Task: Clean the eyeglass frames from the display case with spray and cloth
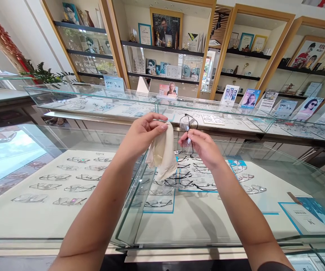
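Observation:
Between the thumb and fingers of my left hand (145, 131) hangs a pale cream cleaning cloth (165, 154), draped loosely downward. My right hand (203, 146) pinches a pair of dark-framed eyeglasses (184, 123) near the middle of the frame. The glasses are turned on end, one lens above my fingers and the other below, with speckles or droplets on the lenses. Cloth and glasses are a small gap apart, both held above the glass display case. My right fingers hide part of the frame.
Below my hands, a glass display case (185, 229) holds rows of eyeglasses (179, 183). More frames lie in the left case (72, 188). A framed card (306, 218) is at right. Farther back stand another glass counter (94, 107), advertising cards (249, 98) and wall shelves (162, 47).

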Demonstrator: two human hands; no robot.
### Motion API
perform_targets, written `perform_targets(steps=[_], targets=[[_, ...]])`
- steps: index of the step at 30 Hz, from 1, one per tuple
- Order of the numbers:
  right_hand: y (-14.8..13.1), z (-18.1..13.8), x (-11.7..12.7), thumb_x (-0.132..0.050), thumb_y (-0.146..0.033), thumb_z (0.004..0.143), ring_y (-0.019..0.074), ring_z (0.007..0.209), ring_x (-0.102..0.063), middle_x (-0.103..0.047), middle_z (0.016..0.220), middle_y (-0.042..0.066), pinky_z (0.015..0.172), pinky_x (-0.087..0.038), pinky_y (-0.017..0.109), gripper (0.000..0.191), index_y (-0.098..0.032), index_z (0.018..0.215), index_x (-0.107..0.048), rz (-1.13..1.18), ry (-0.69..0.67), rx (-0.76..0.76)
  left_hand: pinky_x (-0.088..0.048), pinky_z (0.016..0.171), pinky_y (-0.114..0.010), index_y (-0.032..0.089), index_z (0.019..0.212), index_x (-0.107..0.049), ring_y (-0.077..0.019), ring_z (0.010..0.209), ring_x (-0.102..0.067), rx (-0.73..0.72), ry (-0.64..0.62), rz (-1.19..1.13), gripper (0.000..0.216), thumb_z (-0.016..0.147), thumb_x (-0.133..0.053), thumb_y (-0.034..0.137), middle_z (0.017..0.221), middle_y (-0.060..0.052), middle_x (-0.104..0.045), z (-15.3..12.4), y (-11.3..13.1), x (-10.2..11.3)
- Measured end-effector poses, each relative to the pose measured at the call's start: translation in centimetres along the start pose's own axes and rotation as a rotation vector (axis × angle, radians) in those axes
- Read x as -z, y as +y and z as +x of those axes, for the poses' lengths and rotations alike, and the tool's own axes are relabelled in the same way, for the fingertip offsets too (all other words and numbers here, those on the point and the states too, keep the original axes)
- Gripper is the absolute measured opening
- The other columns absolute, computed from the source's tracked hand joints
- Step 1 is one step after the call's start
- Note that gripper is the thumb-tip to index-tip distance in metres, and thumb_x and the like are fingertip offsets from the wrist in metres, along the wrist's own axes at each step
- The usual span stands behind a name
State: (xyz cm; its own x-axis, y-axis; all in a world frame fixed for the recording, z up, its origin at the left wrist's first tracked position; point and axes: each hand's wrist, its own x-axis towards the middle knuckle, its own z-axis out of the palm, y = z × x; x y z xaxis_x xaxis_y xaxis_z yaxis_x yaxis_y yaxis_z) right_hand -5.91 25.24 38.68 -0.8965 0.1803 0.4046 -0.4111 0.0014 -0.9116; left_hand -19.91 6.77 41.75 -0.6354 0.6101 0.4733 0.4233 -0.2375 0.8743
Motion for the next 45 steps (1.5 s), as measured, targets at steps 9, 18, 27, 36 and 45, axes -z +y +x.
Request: perform_targets(steps=[9,18,27,36,45], targets=[[-0.1,-0.1,-0.5,-0.068,-0.040,0.099,0.0203,0.093,-0.069,-0.078,0.093,0.003,0.100,-0.051,0.039,0.021,-0.026,0.088,-0.079,-0.028,-0.091,-0.063,-0.054,0.076,-0.031,0.024,0.117,-0.068,-0.0183,0.084,-0.065,-0.189,-0.053,0.064,0.031,0.096,-0.075,0.045,0.094,-0.005,-0.069,-0.3,-0.1,-0.3],[0.0,-0.1,-0.9,-0.068,-0.041,0.097,0.0216,0.093,-0.067,-0.075,0.090,0.004,0.100,-0.052,0.040,0.022,-0.026,0.083,-0.076,-0.033,-0.120,-0.075,-0.055,0.092,-0.036,0.023,0.115,-0.067,-0.0205,0.098,-0.066,-0.446,0.042,0.447,0.018,0.101,-0.065,0.034,0.109,-0.006,-0.073,-0.8,-0.2,-1.8],[0.1,-0.2,-0.8,-0.066,-0.037,0.098,0.0191,0.093,-0.067,-0.074,0.091,0.002,0.096,-0.048,0.037,0.022,-0.025,0.080,-0.071,-0.028,-0.143,-0.063,-0.051,0.082,-0.036,0.024,0.094,-0.061,-0.0207,0.087,-0.059,-0.504,0.218,0.581,0.023,0.092,-0.078,0.040,0.098,-0.005,-0.067,-0.6,-0.5,-2.2],[-0.1,-0.3,-0.8,-0.066,-0.038,0.099,0.0195,0.092,-0.066,-0.074,0.091,0.002,0.093,-0.050,0.037,0.022,-0.025,0.081,-0.071,-0.027,-0.147,-0.032,-0.044,0.068,-0.031,0.025,0.106,-0.066,-0.0158,0.068,-0.059,-0.250,0.239,0.564,0.018,0.096,-0.072,0.039,0.076,0.003,-0.066,-1.9,0.4,-3.3],[-0.4,-0.2,-0.8,-0.064,-0.038,0.098,0.0193,0.089,-0.065,-0.074,0.089,0.003,0.092,-0.049,0.037,0.022,-0.026,0.084,-0.074,-0.065,-0.084,-0.051,-0.051,0.072,-0.033,0.022,0.099,-0.069,-0.0184,0.078,-0.069,-0.237,0.052,0.378,0.016,0.100,-0.067,0.038,0.087,-0.002,-0.073,-1.1,0.0,-2.1]])
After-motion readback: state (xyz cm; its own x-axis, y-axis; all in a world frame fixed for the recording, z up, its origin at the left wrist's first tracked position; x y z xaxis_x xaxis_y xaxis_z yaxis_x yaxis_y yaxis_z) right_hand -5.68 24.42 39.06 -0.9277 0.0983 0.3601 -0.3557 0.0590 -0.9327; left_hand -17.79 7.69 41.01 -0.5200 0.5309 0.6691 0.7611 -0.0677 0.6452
